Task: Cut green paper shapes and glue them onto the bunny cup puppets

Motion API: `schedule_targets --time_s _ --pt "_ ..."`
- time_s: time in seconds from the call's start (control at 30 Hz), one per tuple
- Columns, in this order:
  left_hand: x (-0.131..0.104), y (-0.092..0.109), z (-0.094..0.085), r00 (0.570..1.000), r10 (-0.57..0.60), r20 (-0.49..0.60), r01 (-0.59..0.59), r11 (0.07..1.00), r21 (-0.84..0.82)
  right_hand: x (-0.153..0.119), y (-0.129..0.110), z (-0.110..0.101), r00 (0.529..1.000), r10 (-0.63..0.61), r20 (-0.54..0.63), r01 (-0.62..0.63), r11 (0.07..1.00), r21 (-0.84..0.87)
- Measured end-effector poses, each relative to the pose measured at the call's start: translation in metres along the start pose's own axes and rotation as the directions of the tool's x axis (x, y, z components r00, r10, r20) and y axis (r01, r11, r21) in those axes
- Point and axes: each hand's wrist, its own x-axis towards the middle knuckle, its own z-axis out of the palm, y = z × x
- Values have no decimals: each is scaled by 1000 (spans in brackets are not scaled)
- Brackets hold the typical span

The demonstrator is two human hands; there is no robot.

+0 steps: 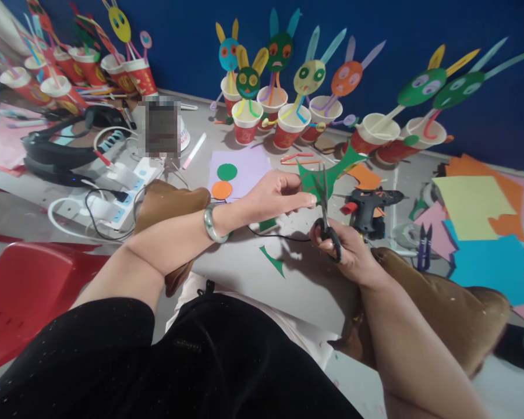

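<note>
My left hand (283, 195) pinches a piece of green paper (317, 181) with ragged, curved cut edges. A pair of black-handled scissors (327, 230) is in my right hand (347, 250), its fingers through the loops. The blades point up and cross the green paper close to my left fingertips. Below the hands, a curved green paper scrap (273, 261) lies on the table. Behind my left wrist, a green paper circle (227, 171) and an orange paper circle (222, 190) rest on a lilac sheet (240, 158).
Red paper cups (290, 125) with paper rabbit figures line the blue wall. A black glue gun (371, 212) lies right of the scissors, near purple snips (424, 247) and coloured paper sheets (493, 262). At left are a power strip (133, 198), cables and a red chair (30, 291).
</note>
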Motion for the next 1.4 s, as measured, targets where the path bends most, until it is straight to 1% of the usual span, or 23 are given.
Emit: schedule_targets --time_s 0.2,0.47,0.57,0.8,0.97,1.2,1.4 --pt "1 -3 0 999 27 -17 -27 1000 -14 0 -2 0 999 35 -5 -35 999 13" --pt "1 -3 1 996 88 -22 -89 996 -25 -1 1 0 999 29 -14 -29 999 40" --pt "1 -5 3 997 75 -21 -76 997 -30 -1 3 1 1000 6 -30 -5 999 43" --pt "-1 -4 5 998 57 -29 -58 998 -15 1 2 1 1000 -2 3 2 1000 30" --pt "-2 -1 5 1000 23 -10 -24 1000 -21 2 -4 1 999 -17 34 17 1000 19" --pt "-3 2 5 999 -24 26 24 999 -31 2 -4 1 999 -19 34 19 1000 11" --pt "-3 3 5 1000 -20 22 21 999 -47 2 0 0 999 -34 33 33 999 7"
